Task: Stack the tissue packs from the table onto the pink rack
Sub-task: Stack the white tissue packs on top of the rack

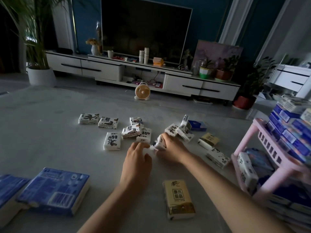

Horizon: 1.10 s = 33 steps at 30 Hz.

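**Secure the pack before you carry it right**

Your right hand (171, 145), centre of the frame, has its fingers curled over a white tissue pack (160, 142), which sits tilted among the scattered white packs (112, 141) on the table (50, 132). Your left hand (137, 157) reaches in to the pack's left end. Blur there hides whether those fingertips pinch the wrapper or only touch it.

Settle that first. Take the pack by its long sides, not by loose film, so it does not sag or slip.

Lift it clear of the packs just beside it, so you do not drag them along.

The pink rack (245, 137) stands at the right edge with blue packs piled on top. Lay this pack down flat and squared, or the stack will probably lean.
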Each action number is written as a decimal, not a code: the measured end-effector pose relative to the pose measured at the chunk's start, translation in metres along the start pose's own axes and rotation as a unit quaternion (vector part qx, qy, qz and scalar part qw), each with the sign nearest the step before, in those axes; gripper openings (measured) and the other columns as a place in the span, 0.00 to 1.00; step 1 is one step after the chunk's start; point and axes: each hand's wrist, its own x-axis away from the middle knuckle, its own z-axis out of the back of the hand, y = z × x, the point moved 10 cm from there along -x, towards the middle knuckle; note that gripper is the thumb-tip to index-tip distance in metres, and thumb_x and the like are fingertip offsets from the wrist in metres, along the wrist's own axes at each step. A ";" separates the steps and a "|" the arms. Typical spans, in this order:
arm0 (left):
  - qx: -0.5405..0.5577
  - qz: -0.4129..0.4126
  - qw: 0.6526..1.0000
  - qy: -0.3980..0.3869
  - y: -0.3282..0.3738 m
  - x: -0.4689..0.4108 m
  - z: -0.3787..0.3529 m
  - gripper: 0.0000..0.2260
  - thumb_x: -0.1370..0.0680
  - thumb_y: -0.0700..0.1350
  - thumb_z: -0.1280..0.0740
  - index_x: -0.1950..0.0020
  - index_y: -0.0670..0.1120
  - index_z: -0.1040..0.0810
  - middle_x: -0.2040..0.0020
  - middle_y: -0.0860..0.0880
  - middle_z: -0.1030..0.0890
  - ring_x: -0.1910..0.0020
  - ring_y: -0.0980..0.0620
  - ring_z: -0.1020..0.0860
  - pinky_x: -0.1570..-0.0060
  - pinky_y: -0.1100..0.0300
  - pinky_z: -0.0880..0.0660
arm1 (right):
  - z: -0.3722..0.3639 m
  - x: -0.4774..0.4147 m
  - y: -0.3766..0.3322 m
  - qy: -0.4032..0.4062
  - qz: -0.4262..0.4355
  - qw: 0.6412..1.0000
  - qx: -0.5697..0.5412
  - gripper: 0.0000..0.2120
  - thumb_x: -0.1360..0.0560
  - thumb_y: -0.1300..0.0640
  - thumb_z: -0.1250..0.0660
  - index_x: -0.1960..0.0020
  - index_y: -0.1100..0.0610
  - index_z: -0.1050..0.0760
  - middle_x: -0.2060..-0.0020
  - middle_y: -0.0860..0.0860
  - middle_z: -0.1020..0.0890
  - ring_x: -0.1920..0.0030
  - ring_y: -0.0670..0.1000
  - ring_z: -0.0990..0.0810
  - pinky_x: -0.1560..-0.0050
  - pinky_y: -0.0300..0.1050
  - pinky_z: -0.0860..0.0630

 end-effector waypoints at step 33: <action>0.276 -0.100 0.930 -0.222 0.245 -0.002 -0.002 0.31 0.36 0.49 0.23 0.37 0.44 0.28 0.47 0.45 0.21 0.51 0.52 0.21 0.54 0.65 0.23 | 0.255 0.242 -0.009 0.091 0.072 0.918 -0.379 0.16 0.26 0.41 0.51 0.50 0.42 0.28 0.62 0.46 0.22 0.61 0.46 0.24 0.65 0.35 0.27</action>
